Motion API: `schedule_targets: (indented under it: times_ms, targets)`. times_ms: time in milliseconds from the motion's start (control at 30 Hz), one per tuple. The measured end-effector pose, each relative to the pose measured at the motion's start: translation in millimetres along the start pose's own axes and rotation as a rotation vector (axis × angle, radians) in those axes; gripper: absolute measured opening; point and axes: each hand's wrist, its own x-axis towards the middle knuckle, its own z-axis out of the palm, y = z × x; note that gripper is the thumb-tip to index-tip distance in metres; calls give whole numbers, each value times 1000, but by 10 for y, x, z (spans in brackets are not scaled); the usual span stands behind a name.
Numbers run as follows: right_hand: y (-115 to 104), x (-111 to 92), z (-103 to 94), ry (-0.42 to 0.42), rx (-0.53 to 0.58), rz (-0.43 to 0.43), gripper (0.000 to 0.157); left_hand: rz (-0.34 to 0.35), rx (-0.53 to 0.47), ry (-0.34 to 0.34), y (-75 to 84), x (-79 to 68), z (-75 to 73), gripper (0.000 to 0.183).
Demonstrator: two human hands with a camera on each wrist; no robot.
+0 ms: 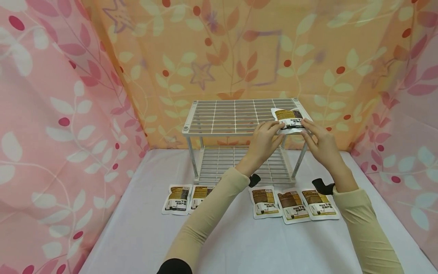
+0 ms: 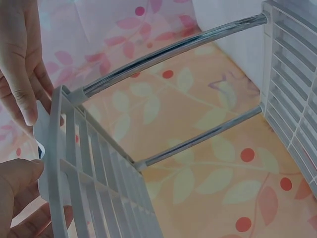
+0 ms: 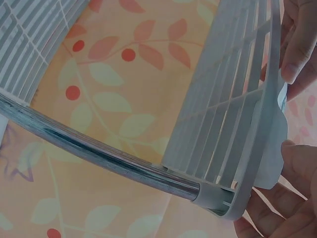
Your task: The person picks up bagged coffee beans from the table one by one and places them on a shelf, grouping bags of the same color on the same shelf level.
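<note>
A white food pouch (image 1: pixel 290 118) with a brown and yellow label lies at the right end of the upper tier of a white two-tier wire-style rack (image 1: pixel 236 118). My left hand (image 1: pixel 264 140) pinches its near left corner between thumb and fingers. The near right corner is pinched by my right hand (image 1: pixel 321 145). From below, in the right wrist view, the pouch's pale underside (image 3: pixel 273 156) shows against the slats and over the front edge, with the right hand's fingers (image 3: pixel 292 203) around it. In the left wrist view, the pouch edge (image 2: pixel 42 126) appears between both hands.
On the white table (image 1: pixel 137 243), two similar pouches (image 1: pixel 177 198) lie front left of the rack, one partly behind the left sleeve. Three more pouches (image 1: pixel 293 205) lie front right, slightly overlapping. Flowered cloth walls (image 1: pixel 191 49) stand behind and at both sides.
</note>
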Motion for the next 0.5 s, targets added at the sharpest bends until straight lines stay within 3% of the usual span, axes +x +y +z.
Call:
schedule_targets:
  times_ms: [500]
  targets:
    - [15,54,-35,-40,-16,50,35,-29,25,-21,-17,88,54,34]
